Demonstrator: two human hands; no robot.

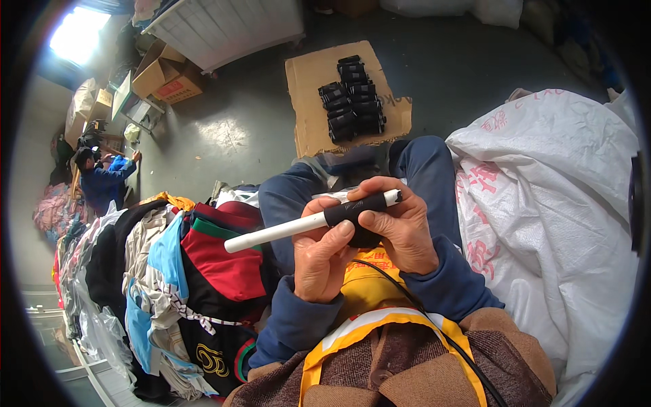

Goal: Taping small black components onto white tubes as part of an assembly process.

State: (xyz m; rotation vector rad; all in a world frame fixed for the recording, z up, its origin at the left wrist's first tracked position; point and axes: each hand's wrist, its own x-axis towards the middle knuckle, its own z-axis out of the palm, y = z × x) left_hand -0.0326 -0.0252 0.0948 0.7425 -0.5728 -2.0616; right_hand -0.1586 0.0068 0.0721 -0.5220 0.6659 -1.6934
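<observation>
A white tube (268,235) lies tilted across both my hands in front of my lap, its long bare end pointing left. Around its right part wraps a black fabric band (356,209). My left hand (320,261) is closed on the tube, thumb by the band's lower edge and fingers behind. With its thumb pressed to the band and fingers over the top, my right hand (401,227) grips the wrapped end. More dark material shows below the band, partly hidden by my hands.
Black rolled bundles (352,102) sit in rows on a cardboard sheet (305,81) ahead. Clothes (224,258) pile up at my left, a large white woven sack (542,203) bulges at my right. A person (105,178) works far left. A white bin (227,30) stands behind.
</observation>
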